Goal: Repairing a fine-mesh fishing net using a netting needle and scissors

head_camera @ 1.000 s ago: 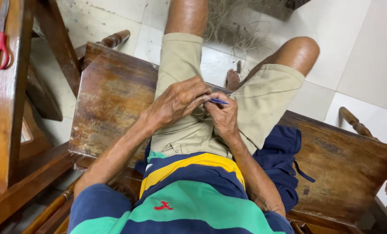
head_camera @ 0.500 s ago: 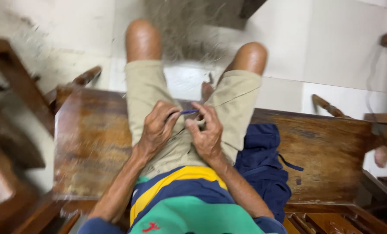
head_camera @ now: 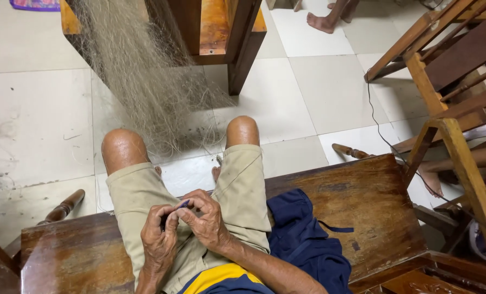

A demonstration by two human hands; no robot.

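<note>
I sit on a dark wooden bench (head_camera: 362, 218) with both hands meeting over my lap, just in front of my khaki shorts (head_camera: 243, 190). My right hand (head_camera: 207, 220) pinches a small blue tool (head_camera: 182, 205), thin and pointed, between thumb and forefinger; the grip is closed on it. My left hand (head_camera: 158, 242) is curled shut right beside it, fingertips touching the same tool from the other side, so both hands share the hold, though I cannot tell whether the left also pinches a strand of line. The tool's long axis runs slantwise, its tip aimed up and away from my lap toward my right knee (head_camera: 242, 130). The right hand sits a little nearer to that tip; the left hand lies lower and closer to my body.

Beyond my knees, a pale, fine fishing net (head_camera: 134, 81) hangs from a wooden frame (head_camera: 221, 32) and spills onto the white tiled floor (head_camera: 31, 120) between my legs. It lies straight ahead of the hands, well apart from them. A dark blue cloth (head_camera: 302, 239) is bunched on the bench just beside my right thigh. Farther to that side stands a wooden chair (head_camera: 449, 109); another person's bare foot (head_camera: 322, 22) shows on the floor beyond the frame.
</note>
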